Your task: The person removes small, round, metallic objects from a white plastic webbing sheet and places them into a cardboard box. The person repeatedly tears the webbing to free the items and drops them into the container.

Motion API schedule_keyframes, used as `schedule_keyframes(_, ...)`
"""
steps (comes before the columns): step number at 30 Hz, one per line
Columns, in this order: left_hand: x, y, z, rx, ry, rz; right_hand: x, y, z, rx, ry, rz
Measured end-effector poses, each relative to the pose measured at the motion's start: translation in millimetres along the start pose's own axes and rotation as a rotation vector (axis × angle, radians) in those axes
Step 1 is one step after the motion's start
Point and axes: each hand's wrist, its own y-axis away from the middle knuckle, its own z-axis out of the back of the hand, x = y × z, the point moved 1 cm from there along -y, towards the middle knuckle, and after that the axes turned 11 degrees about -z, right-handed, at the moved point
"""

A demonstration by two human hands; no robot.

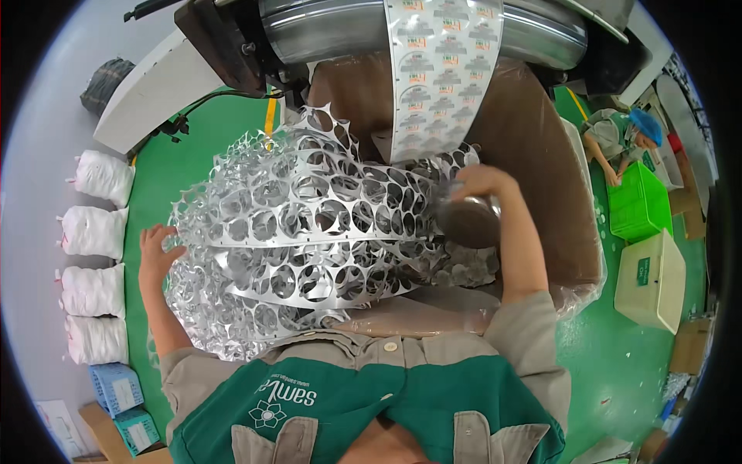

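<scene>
A large heap of silver foil scrap [309,205], punched all over with round holes, lies in front of me. My left hand [160,254] is at the left edge of this heap, thumb and fingers curved and apart. I cannot make out whether its fingertips touch the foil. At the heap's right side my right hand [485,184] grips the upper edge of a round metal bowl [468,223], which is blurred by motion. Below the bowl lies a pile of small pale round pieces [464,267].
A printed foil web [442,85] hangs from a metal roller [325,32] above a large brown-lined bin [533,162]. White sacks [94,290] line the left. On the right, a co-worker [622,135] reaches toward a green crate [640,203]; a cream bin [649,282] stands nearer.
</scene>
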Motion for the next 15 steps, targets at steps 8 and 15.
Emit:
schedule_keyframes(8, -60.6, -53.3, 42.8, -0.318, 0.038, -0.003, -22.9, 14.8, 22.6, -0.397, -1.974, 0.518)
schedule_keyframes(15, -275.2, -150.1, 88.6, -0.35, 0.154, -0.698, -92.8, -26.4, -91.3, -0.29, -0.171, -0.586)
